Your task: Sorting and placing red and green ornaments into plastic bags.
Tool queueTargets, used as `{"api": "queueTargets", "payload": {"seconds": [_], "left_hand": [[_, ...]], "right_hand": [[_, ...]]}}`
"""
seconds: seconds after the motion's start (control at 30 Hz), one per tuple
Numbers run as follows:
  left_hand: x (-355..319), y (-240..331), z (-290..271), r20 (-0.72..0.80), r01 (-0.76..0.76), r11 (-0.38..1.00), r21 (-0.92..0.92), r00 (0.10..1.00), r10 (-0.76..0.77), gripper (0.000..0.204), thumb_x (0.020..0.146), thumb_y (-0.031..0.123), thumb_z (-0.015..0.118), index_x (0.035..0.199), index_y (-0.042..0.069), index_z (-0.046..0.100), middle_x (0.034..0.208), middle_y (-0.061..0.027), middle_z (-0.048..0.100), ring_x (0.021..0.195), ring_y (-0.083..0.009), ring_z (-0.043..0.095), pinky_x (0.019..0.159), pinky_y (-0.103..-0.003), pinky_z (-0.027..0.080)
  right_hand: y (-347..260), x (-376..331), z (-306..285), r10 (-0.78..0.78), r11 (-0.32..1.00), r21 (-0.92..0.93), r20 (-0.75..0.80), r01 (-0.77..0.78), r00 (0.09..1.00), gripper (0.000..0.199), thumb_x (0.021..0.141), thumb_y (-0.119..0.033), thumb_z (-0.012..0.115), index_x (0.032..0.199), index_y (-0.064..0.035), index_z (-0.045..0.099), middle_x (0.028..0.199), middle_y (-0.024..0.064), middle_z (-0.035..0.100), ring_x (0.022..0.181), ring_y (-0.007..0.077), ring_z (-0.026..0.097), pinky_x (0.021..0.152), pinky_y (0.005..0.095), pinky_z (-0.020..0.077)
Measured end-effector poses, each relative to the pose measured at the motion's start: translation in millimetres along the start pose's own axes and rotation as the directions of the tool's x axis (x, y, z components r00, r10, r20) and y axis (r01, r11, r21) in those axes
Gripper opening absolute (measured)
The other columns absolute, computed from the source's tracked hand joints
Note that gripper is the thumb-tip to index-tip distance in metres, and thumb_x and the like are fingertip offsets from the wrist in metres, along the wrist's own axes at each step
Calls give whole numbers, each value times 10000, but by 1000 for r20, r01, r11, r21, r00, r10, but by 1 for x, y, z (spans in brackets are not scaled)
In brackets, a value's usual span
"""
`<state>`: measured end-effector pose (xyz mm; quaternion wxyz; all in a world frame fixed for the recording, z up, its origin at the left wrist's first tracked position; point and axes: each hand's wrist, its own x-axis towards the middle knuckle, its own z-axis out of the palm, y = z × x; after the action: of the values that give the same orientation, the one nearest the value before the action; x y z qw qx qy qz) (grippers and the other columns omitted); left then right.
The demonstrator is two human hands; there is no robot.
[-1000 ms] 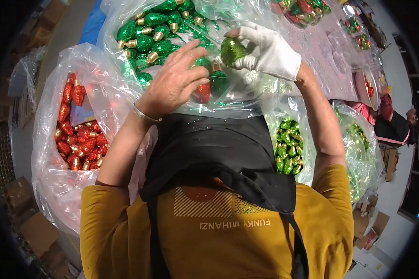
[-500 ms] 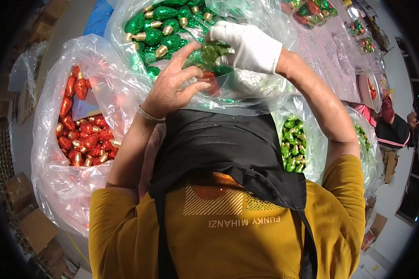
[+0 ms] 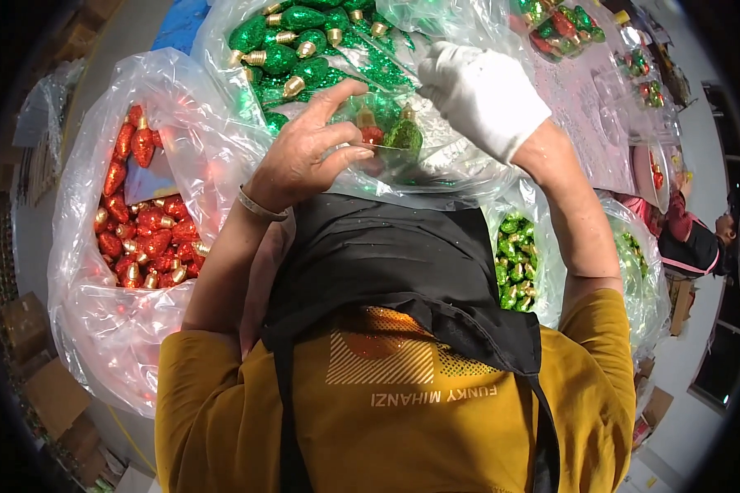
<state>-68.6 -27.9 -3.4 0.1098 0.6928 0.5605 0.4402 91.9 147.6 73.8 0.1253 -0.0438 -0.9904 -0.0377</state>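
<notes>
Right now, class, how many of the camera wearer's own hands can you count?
2. The left hand, bare, is beside a red ornament and a green ornament; the right hand, inside a white glove, is up to their right, its fingertips mostly hidden.

Left grip (image 3: 308,154) loosely curved, parted — right grip (image 3: 487,97) curled inward.
</notes>
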Motion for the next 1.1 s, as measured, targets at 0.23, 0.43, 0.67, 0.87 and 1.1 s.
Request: {"api": "queueTargets", "payload": {"seconds": [0.23, 0.43, 0.67, 0.87, 1.1], "left_hand": [[2, 5, 0, 63, -30, 1000, 3, 998, 29, 100, 791, 55, 667, 852, -9, 619, 1311, -198, 481, 1177, -337, 512, 972, -398, 432], [0, -2, 2, 36, -71, 993, 95, 997, 68, 92, 808, 30, 639, 880, -19, 610, 1213, -179, 553, 1148, -328, 530, 950, -393, 437], [3, -8, -1, 81, 5, 1000, -3, 997, -5, 72, 825, 14, 622, 884, -21, 600, 1159, -160, 589, 1090, -299, 565, 911, -359, 447], [8, -7, 0, 122, 19, 999, 30, 992, -22, 58, 833, 18, 615, 876, -14, 593, 1158, -156, 591, 1067, -279, 576, 899, -341, 449], [9, -6, 6, 51, -1, 999, 53, 999, -1, 87, 809, 83, 643, 846, 19, 598, 1109, -135, 594, 1036, -321, 557, 864, -381, 460]], "right_hand": [[-2, 31, 9, -133, 943, 311, 672, -115, 729, 233, 748, -160, 665, 948, -41, 650, 761, 171, 640, 721, 346, 630, 642, 414, 497], [6, 33, 43, -314, 918, 395, 762, -23, 567, 286, 731, -186, 689, 973, -39, 653, 777, 168, 660, 719, 328, 636, 674, 411, 503], [22, 18, 48, -267, 903, 421, 703, -83, 658, 366, 700, -249, 735, 990, -38, 661, 837, 167, 670, 773, 324, 641, 703, 405, 504], [6, 37, 45, -198, 969, 246, 837, -27, 510, 473, 695, -225, 761, 1123, -69, 637, 864, 158, 678, 754, 290, 625, 697, 375, 495], [17, 27, 66, -411, 790, 610, 603, -63, 684, 575, 648, -177, 779, 1187, -82, 604, 889, 142, 687, 756, 279, 623, 701, 384, 491]]}}
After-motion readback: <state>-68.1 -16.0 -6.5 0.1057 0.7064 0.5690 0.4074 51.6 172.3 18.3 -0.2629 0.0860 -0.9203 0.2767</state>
